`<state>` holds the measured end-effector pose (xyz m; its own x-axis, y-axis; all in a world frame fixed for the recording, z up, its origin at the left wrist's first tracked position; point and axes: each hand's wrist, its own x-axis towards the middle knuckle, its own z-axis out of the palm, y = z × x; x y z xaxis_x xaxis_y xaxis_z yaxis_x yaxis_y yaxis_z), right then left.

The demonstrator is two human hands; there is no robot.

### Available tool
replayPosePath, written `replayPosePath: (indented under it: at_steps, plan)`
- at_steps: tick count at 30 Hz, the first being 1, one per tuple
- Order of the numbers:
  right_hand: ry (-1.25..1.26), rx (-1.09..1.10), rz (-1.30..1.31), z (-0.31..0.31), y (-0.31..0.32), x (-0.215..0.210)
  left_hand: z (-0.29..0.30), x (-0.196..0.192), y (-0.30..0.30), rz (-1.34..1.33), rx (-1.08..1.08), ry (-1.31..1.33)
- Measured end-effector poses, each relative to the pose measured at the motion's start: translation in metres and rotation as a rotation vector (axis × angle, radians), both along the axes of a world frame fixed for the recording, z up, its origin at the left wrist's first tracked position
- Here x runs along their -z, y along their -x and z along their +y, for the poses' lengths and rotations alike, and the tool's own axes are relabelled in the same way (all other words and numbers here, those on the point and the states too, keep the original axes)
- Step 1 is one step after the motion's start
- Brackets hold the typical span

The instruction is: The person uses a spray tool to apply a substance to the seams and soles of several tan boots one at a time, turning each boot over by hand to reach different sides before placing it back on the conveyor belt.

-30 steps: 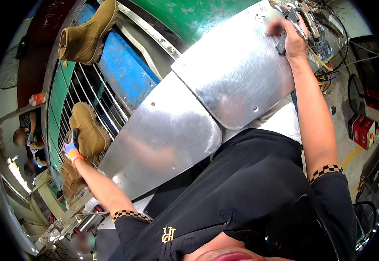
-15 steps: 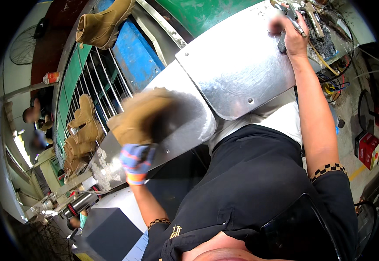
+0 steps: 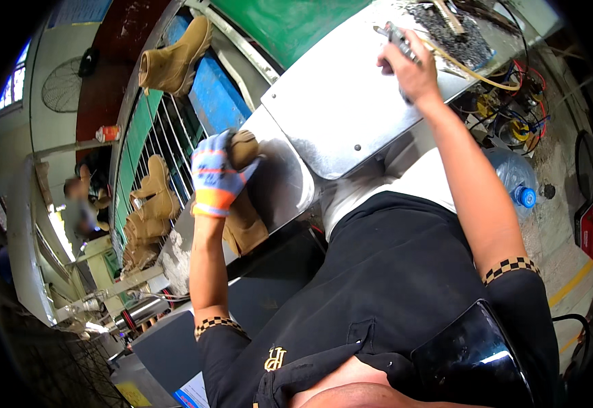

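My left hand (image 3: 213,173), in a blue-and-white glove with orange bands, is wrapped round a tan boot (image 3: 245,228) above the left part of the metal bench. The boot's toe end shows past my fingers, and its shaft hangs toward me; the glove hides its middle. My bare right hand (image 3: 415,75) is closed round a slim grey metal tool (image 3: 403,44) over the far right part of the metal worktop (image 3: 337,122). What kind of tool it is I cannot tell. Next to that hand a yellow hose (image 3: 476,76) curves across the worktop's edge.
Another tan boot (image 3: 177,61) rests at the far left, by a blue panel (image 3: 218,92). Several tan boots (image 3: 153,197) stand along a wire rack (image 3: 177,126). Dark debris (image 3: 459,34) covers the far right corner. A large water bottle (image 3: 511,177) sits below the right edge.
The boot in my left hand has turned over, from toe-up and blurred to hanging with its shaft toward me. My right hand with the tool shows farther left and slightly lower.
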<state>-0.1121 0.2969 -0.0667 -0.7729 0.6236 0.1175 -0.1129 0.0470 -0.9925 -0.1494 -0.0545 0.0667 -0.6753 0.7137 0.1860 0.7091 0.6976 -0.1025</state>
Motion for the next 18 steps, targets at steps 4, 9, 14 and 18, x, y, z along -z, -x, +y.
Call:
replayPosePath:
  at_steps: [4,9,14,18]
  plan:
    - [-0.039,-0.078,-0.009,-0.017,-0.035,-0.003,-0.038,-0.042,-0.023,0.05,-0.136,-0.559]
    - [0.053,-0.378,0.003,-0.036,-0.048,-0.025,-0.034,-0.076,-0.015,-0.096,0.137,-1.128]
    - [-0.061,-0.706,0.261,-0.063,-0.044,-0.088,-0.026,-0.051,0.027,-0.129,0.191,-1.033]
    - [0.049,-0.706,0.375,-0.086,-0.031,-0.132,-0.018,-0.061,0.045,-0.31,0.164,-1.102]
